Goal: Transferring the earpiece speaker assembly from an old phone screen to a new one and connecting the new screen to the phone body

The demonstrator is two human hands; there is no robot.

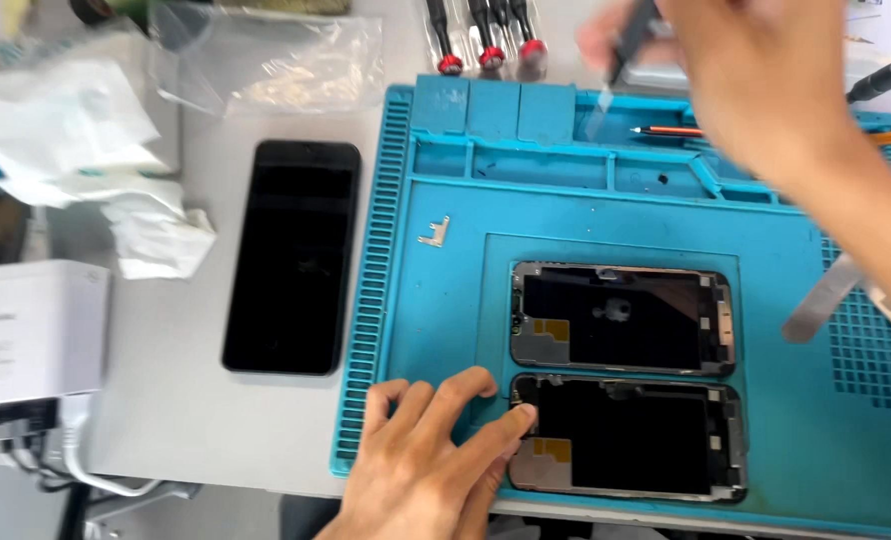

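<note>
A: Left hand [421, 455]?
B: Bottom centre, fingers spread, fingertips pressing the left end of the lower opened black phone frame [628, 436] on the blue silicone repair mat [436, 300].
A: Right hand [756, 75]?
B: Upper right, blurred, pinching a thin dark tool [628, 45] above the mat's trays.

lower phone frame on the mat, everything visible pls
The lower frame lies flat on the blue mat, long side across the view, just below a second, similar frame. It is an opened phone housing with a dark metallic rim, rounded corners, a black interior and a small yellow patch by its left end. The left hand rests on the mat with a fingertip on the frame's upper-left corner. The right hand is well away, holding a tool.
</note>
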